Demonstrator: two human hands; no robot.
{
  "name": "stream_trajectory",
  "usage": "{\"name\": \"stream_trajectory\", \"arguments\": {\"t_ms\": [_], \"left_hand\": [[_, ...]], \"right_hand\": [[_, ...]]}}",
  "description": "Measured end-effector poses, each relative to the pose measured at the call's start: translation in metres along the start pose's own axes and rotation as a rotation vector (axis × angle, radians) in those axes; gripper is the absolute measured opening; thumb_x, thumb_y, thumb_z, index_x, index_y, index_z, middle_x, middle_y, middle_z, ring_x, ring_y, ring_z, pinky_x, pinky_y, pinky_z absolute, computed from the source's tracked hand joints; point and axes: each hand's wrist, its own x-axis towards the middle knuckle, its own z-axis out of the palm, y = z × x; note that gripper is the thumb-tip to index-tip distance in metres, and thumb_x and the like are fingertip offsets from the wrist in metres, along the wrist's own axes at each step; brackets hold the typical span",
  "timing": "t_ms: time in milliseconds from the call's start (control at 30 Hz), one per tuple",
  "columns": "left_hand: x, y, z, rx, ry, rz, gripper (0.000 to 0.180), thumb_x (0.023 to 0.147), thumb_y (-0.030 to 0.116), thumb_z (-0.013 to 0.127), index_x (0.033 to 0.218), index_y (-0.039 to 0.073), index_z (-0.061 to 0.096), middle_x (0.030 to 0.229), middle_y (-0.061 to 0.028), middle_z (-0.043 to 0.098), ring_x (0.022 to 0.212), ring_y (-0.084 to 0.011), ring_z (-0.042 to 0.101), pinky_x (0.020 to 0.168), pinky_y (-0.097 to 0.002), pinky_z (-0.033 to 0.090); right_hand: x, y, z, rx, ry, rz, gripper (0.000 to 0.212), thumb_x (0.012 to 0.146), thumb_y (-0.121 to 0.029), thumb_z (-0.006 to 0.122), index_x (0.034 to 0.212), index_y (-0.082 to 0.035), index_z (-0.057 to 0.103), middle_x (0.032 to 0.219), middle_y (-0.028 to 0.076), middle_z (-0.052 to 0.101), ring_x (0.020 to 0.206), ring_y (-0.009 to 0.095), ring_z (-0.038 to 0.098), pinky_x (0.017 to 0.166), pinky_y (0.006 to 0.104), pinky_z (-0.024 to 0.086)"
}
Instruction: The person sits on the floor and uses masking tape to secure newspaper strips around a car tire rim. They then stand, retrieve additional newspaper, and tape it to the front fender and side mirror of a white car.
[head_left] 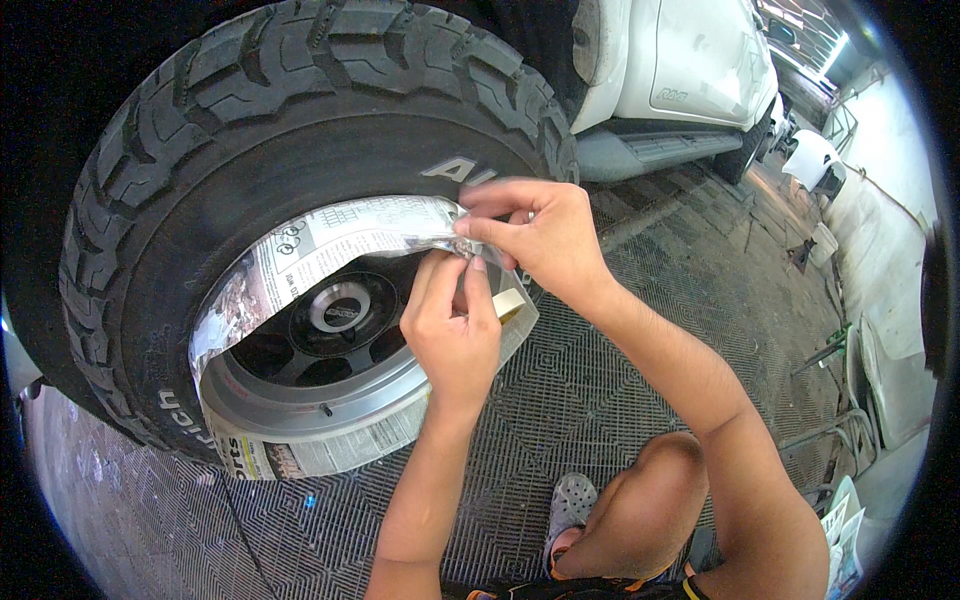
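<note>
A large black off-road tyre (310, 150) stands on a wheel with a silver rim (370, 395) and a dark hub. Newspaper strips (340, 232) line the gap between tyre and rim along the top and left, and another newspaper piece (330, 447) lies along the bottom. My left hand (455, 320) pinches the lower edge of the upper newspaper at its right end. Just above it, my right hand (540, 235) pinches the same crumpled end, its fingers slightly blurred. Beside my left hand shows a cream curved band (509, 303), apparently masking tape, partly hidden.
Behind the tyre is a white vehicle body (690, 60) with a grey side step (650, 150). Dark ribbed matting (640, 350) covers the floor. My bent knee and grey clog (573, 505) are below. A pale wall (890, 220) and loose papers (845, 535) are at the right.
</note>
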Motion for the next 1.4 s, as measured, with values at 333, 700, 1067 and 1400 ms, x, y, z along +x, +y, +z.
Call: {"name": "stream_trajectory", "arguments": {"t_ms": [333, 700, 1067, 1400], "left_hand": [[-0.006, -0.001, 0.0, -0.083, 0.014, 0.001, 0.02, 0.093, 0.0, 0.063, 0.111, -0.008, 0.068, 0.116, -0.0184, 0.07, 0.082, -0.0189, 0.069, 0.062, -0.0268, 0.053], [-0.011, -0.001, 0.001, -0.201, 0.005, -0.093, 0.031, 0.094, -0.001, 0.058, 0.123, -0.011, 0.064, 0.12, -0.022, 0.069, 0.1, -0.0263, 0.071, 0.082, -0.0331, 0.056], [-0.02, -0.011, 0.009, -0.261, 0.011, -0.178, 0.046, 0.091, 0.002, 0.058, 0.136, -0.009, 0.054, 0.129, -0.0314, 0.062, 0.117, -0.044, 0.064, 0.097, -0.0433, 0.052], [-0.031, 0.002, 0.027, -0.292, 0.126, -0.076, 0.054, 0.087, -0.001, 0.053, 0.14, -0.008, 0.048, 0.134, -0.0324, 0.057, 0.118, -0.0488, 0.059, 0.095, -0.0501, 0.052]], "right_hand": [[-0.001, 0.022, 0.004, -0.187, 0.056, -0.348, 0.018, 0.085, -0.004, 0.068, 0.1, -0.005, 0.078, 0.098, 0.012, 0.07, 0.077, 0.022, 0.069, 0.069, 0.0334, 0.053], [-0.012, 0.027, -0.003, -0.409, -0.041, -0.546, 0.043, 0.081, 0.006, 0.053, 0.118, -0.005, 0.072, 0.118, 0.015, 0.064, 0.106, 0.035, 0.061, 0.093, 0.0425, 0.05], [-0.022, 0.02, -0.011, -0.285, -0.154, -0.454, 0.075, 0.075, 0.013, 0.047, 0.146, -0.008, 0.053, 0.141, 0.01, 0.06, 0.124, 0.026, 0.057, 0.095, 0.0338, 0.048], [-0.03, 0.016, -0.011, -0.235, -0.197, -0.312, 0.07, 0.08, 0.009, 0.044, 0.15, 0.002, 0.047, 0.151, 0.013, 0.052, 0.135, 0.022, 0.053, 0.105, 0.0321, 0.043]]}}
